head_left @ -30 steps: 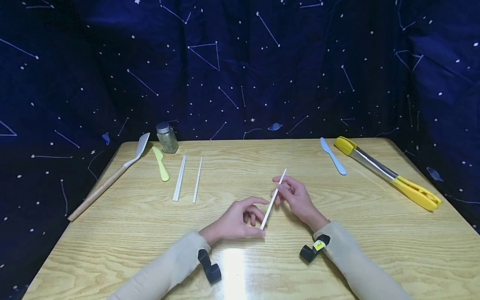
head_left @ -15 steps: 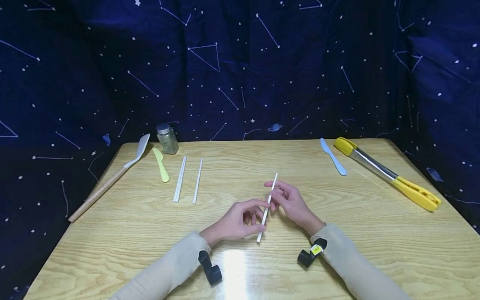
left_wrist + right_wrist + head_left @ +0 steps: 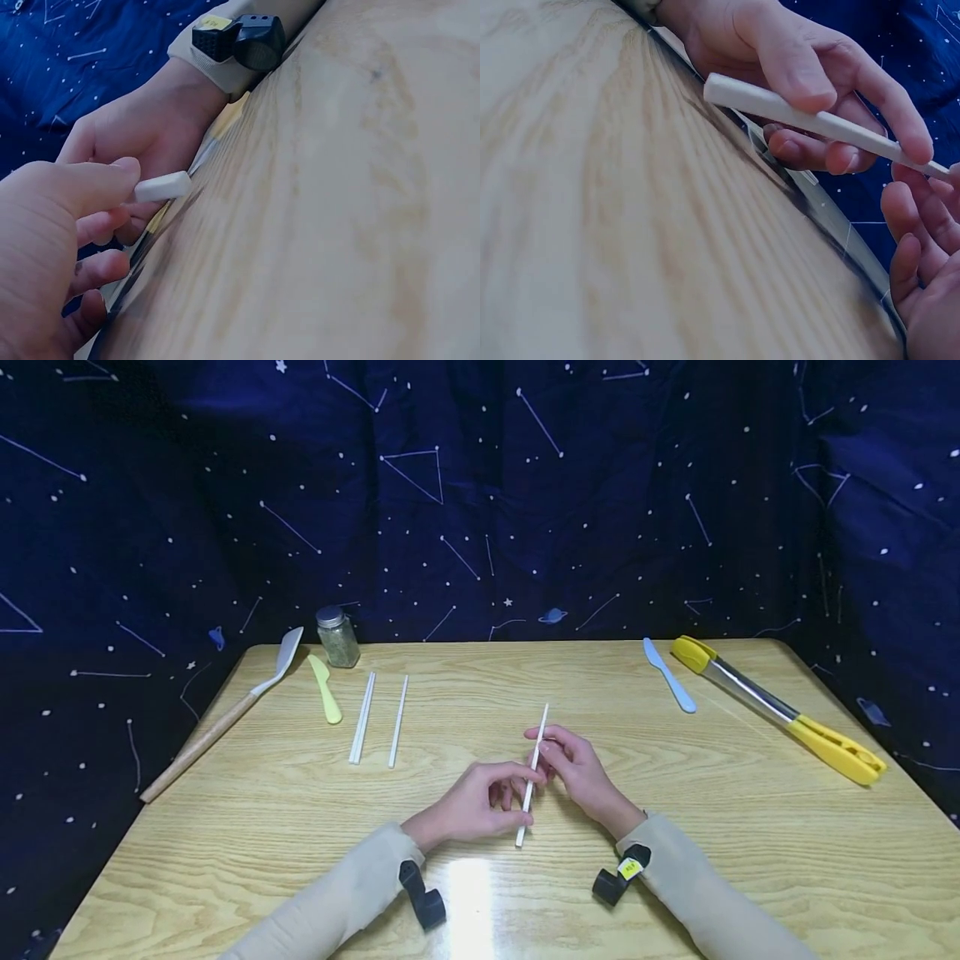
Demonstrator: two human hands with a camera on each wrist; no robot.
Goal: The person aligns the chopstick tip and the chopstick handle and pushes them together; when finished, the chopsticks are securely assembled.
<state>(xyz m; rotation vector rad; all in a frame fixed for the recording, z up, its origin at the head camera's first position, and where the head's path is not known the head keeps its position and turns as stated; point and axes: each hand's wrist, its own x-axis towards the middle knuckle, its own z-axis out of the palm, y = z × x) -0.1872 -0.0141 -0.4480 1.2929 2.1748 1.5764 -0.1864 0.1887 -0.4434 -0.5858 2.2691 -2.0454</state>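
A single white chopstick (image 3: pixel 528 799) slants over the middle of the wooden table, its thicker end pointing toward me. My left hand (image 3: pixel 474 800) pinches it lower down between thumb and index finger. Higher up, the thumb and fingers of my right hand (image 3: pixel 581 770) hold it near the thin end. The left wrist view shows the square butt of the chopstick (image 3: pixel 166 187) sticking out past my left thumb. In the right wrist view the chopstick (image 3: pixel 780 109) lies across my left fingers, and its thin tip runs to my right fingertips at the frame's edge.
Left of the hands lie another white chopstick (image 3: pixel 399 721), a side-by-side pair of chopsticks (image 3: pixel 362 718), a yellow knife (image 3: pixel 326 690), a spice jar (image 3: pixel 338 637) and a wooden-handled spatula (image 3: pixel 217 728). To the right are a blue knife (image 3: pixel 669 676) and yellow tongs (image 3: pixel 780 711).
The chopstick has shifted left and toward me, its butt now extending past my left thumb. My left index finger has come onto it. My right hand has moved left and slightly nearer.
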